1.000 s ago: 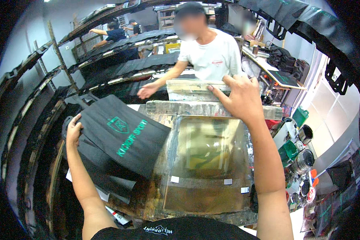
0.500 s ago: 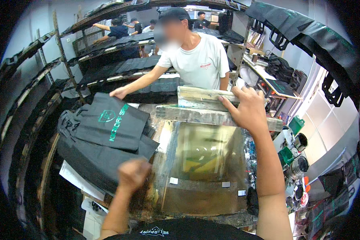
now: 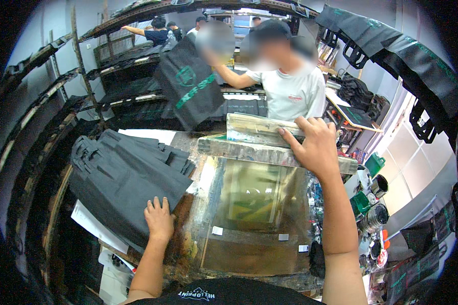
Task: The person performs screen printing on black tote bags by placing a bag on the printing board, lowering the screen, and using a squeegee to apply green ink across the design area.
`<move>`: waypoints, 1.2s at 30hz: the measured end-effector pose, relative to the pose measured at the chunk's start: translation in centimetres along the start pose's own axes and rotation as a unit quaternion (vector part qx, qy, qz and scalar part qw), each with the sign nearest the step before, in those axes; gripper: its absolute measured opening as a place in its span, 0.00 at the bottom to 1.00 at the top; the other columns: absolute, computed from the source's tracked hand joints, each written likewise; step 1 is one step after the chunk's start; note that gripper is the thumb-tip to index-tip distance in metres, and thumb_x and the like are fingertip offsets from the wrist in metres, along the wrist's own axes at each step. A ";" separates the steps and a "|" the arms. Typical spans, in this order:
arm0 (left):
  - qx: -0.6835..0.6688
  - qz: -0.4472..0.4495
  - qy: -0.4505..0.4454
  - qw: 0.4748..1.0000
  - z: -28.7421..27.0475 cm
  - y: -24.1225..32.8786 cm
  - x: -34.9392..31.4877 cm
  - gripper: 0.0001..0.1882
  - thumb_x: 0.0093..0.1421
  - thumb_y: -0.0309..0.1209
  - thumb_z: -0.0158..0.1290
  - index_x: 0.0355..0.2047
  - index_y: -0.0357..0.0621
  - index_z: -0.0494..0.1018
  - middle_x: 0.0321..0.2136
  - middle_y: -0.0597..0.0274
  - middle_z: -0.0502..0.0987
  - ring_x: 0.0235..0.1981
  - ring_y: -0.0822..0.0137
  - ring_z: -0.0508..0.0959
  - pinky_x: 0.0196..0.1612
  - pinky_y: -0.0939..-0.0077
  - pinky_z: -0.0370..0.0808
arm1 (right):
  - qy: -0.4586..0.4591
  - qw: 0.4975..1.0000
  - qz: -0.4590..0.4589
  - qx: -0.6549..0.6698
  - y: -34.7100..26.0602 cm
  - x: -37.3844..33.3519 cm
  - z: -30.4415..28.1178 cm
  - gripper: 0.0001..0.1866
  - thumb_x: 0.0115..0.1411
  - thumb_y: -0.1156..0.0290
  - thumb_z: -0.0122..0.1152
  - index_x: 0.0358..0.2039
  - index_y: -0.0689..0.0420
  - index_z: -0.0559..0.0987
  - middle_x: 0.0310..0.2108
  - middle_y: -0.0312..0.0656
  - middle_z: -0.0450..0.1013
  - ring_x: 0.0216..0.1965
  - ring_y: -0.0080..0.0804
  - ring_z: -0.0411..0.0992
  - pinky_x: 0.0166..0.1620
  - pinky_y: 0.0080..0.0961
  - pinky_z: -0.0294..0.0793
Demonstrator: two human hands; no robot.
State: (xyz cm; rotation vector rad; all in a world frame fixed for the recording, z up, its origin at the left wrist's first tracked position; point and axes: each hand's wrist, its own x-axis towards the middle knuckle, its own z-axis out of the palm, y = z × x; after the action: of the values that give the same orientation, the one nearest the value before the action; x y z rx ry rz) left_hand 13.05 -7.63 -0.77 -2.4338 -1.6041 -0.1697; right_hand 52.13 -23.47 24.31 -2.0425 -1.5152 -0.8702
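My left hand (image 3: 159, 217) lies with fingers spread on the near right edge of a stack of black fabric bags (image 3: 130, 175). My right hand (image 3: 315, 145) is closed over the right end of a squeegee (image 3: 262, 128), thumb on its near face. The squeegee rests along the far bar of a screen-printing frame (image 3: 249, 149). Below that bar spreads the yellowish, glossy screen mesh (image 3: 254, 195), with small white tape pieces (image 3: 217, 231) near its lower part. A co-worker (image 3: 292, 94) across the table holds up a black bag (image 3: 188, 84) printed in green.
Racks (image 3: 81, 76) laden with black bags line the left and back. Ink cans (image 3: 375, 216) and a green jug (image 3: 375, 163) stand close by my right forearm. Printed bags (image 3: 381, 46) hang at the upper right. Other people (image 3: 160, 33) work far back.
The co-worker has lifted the printed bag off the stack, up and back. My left hand has opened and come down onto the bags. My right hand stays on the squeegee.
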 end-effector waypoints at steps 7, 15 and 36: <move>-0.099 0.019 0.160 0.982 -0.4 -4.1 3.8 0.11 0.71 0.36 0.54 0.32 0.45 0.77 0.33 0.55 0.81 0.38 0.48 0.82 0.40 0.53 0.79 | 0.008 1.000 -0.003 -0.010 0.5 0.0 0.1 0.29 0.65 0.39 0.62 0.36 0.58 0.82 0.33 0.49 0.79 0.41 0.50 0.76 0.49 0.48 0.65; -0.263 0.147 0.124 0.945 -7.4 -2.5 5.6 0.13 0.67 0.34 0.57 0.28 0.38 0.74 0.30 0.42 0.80 0.35 0.37 0.80 0.39 0.45 0.77 | -0.003 1.000 -0.002 -0.014 0.4 0.0 0.2 0.29 0.66 0.40 0.62 0.40 0.57 0.84 0.33 0.48 0.80 0.42 0.48 0.77 0.49 0.47 0.66; -0.488 0.366 -0.169 0.775 -3.3 36.2 11.7 0.27 0.70 0.49 0.54 0.51 0.35 0.81 0.47 0.34 0.82 0.52 0.37 0.82 0.57 0.49 0.77 | 0.030 1.000 -0.009 0.005 0.7 -0.2 0.3 0.30 0.65 0.37 0.60 0.33 0.56 0.83 0.31 0.48 0.79 0.40 0.50 0.77 0.48 0.50 0.66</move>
State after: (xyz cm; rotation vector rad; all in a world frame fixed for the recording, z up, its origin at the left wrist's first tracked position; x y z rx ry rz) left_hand 51.05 -11.73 0.65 -3.8728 -0.4735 -0.5591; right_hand 52.86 -23.61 23.96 -1.9813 -1.5054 -0.9212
